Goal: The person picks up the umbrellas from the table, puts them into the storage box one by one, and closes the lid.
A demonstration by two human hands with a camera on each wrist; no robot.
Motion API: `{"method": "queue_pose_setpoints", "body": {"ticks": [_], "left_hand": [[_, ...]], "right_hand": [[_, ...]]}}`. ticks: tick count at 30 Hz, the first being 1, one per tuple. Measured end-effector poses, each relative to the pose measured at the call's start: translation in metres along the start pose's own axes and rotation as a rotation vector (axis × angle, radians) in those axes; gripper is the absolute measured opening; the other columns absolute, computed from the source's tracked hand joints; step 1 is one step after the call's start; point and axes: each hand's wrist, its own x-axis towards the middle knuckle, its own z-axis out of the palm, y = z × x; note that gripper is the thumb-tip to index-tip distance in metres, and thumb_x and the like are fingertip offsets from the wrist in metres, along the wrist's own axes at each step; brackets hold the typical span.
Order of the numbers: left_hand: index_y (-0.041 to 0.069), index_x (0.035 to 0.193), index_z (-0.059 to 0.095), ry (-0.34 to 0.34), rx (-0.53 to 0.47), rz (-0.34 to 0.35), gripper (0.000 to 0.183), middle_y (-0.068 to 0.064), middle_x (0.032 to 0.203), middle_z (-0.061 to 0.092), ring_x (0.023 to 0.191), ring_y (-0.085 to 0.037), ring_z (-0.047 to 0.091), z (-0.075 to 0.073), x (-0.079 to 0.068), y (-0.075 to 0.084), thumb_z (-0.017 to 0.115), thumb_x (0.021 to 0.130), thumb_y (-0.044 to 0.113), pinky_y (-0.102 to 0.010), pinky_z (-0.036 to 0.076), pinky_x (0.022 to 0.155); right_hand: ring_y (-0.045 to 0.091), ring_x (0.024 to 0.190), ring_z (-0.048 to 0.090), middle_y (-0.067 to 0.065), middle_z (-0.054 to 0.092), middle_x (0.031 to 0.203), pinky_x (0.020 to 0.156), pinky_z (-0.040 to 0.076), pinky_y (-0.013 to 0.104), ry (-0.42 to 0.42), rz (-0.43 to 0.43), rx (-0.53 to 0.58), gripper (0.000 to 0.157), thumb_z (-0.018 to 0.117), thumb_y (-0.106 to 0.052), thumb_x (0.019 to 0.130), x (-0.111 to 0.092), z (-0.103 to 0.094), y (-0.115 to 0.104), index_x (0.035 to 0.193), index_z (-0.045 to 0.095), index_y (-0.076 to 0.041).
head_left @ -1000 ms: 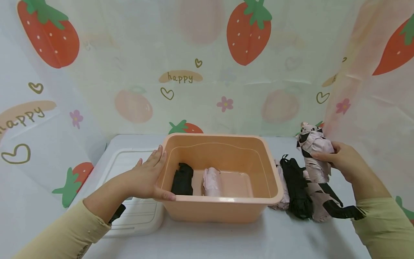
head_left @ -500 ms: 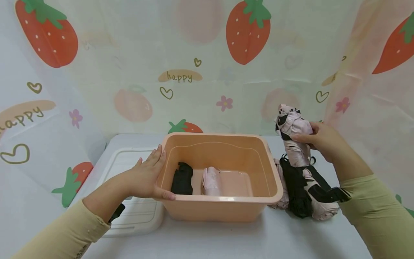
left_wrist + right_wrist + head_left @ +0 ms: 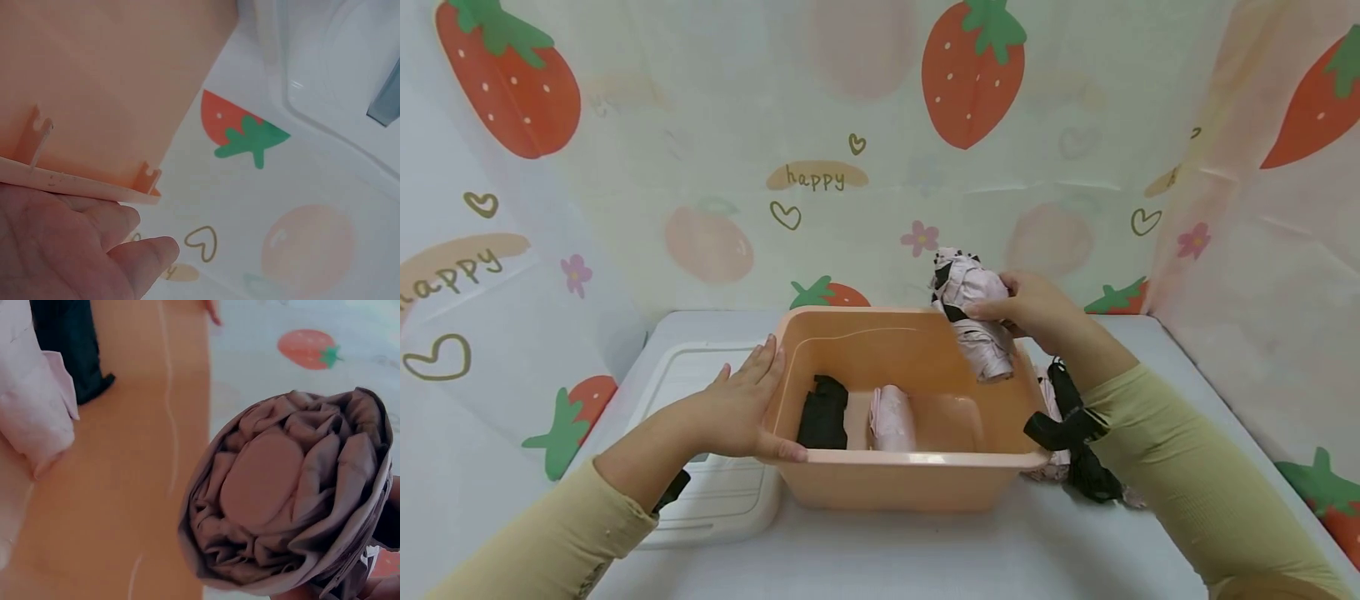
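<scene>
My right hand (image 3: 1048,312) grips a folding umbrella (image 3: 973,292), pale pink with black, and holds it over the right back part of a peach plastic bin (image 3: 917,481). In the right wrist view, its end shows gathered cloth folds round an oval cap (image 3: 262,480). My left hand (image 3: 730,412) rests on the bin's left rim, fingers straight and thumb at the front edge; in the left wrist view the fingers (image 3: 147,256) lie beside the rim. Inside the bin, a black folded umbrella (image 3: 823,414) lies at the left and a pink one (image 3: 892,419) near the middle.
Right of the bin lie a black umbrella (image 3: 1092,471) and pink ones, partly hidden by my right sleeve (image 3: 1195,458). A white lid (image 3: 730,500) lies flat on the table to the left, partly under my left forearm. A strawberry-print curtain (image 3: 737,125) surrounds the table.
My right hand has carried the pink and black umbrella leftward from the right-hand pile to over the bin. The left hand stays on the rim.
</scene>
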Motion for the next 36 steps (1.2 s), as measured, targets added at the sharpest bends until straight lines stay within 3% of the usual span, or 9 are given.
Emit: {"method": "queue_pose_setpoints", "body": {"ticks": [10,16,28,36], "left_hand": [[-0.003,0.144,-0.001,-0.015,-0.008,-0.007,0.137,-0.02,0.15,-0.01,0.138,-0.037,-0.003,-0.001,-0.001,0.002,0.052,0.054,0.086,-0.063,0.006,0.103],[-0.003,0.145,0.0,-0.011,-0.019,-0.017,0.137,-0.02,0.151,-0.009,0.138,-0.037,-0.002,-0.003,-0.002,0.004,0.054,0.054,0.085,-0.062,0.005,0.104],[-0.002,0.145,-0.001,-0.006,-0.027,-0.011,0.137,-0.019,0.151,-0.009,0.138,-0.037,-0.002,-0.001,-0.001,0.003,0.054,0.054,0.085,-0.062,0.005,0.104],[-0.002,0.145,-0.001,-0.001,-0.015,-0.007,0.138,-0.02,0.151,-0.009,0.138,-0.036,-0.002,-0.003,-0.002,0.003,0.052,0.053,0.086,-0.063,0.006,0.103]], "right_hand": [[0.018,0.077,0.056,0.013,0.054,0.099,0.064,0.051,0.029,-0.058,0.032,-0.055,0.049,0.068,-0.023,0.081,0.02,0.047,-0.019,0.117,0.047,0.003],[0.019,0.078,0.057,0.012,0.055,0.098,0.061,0.051,0.028,-0.094,0.02,-0.17,0.044,0.07,-0.026,0.078,0.027,0.073,-0.032,0.109,0.052,0.0],[0.019,0.072,0.054,0.009,0.055,0.09,0.054,0.048,0.026,-0.121,-0.005,-0.31,0.039,0.073,-0.028,0.075,0.046,0.1,-0.035,0.097,0.055,-0.001],[0.018,0.072,0.06,0.009,0.058,0.092,0.059,0.051,0.028,-0.232,0.007,-0.199,0.041,0.072,-0.021,0.076,0.05,0.112,-0.021,0.107,0.054,-0.002]]}}
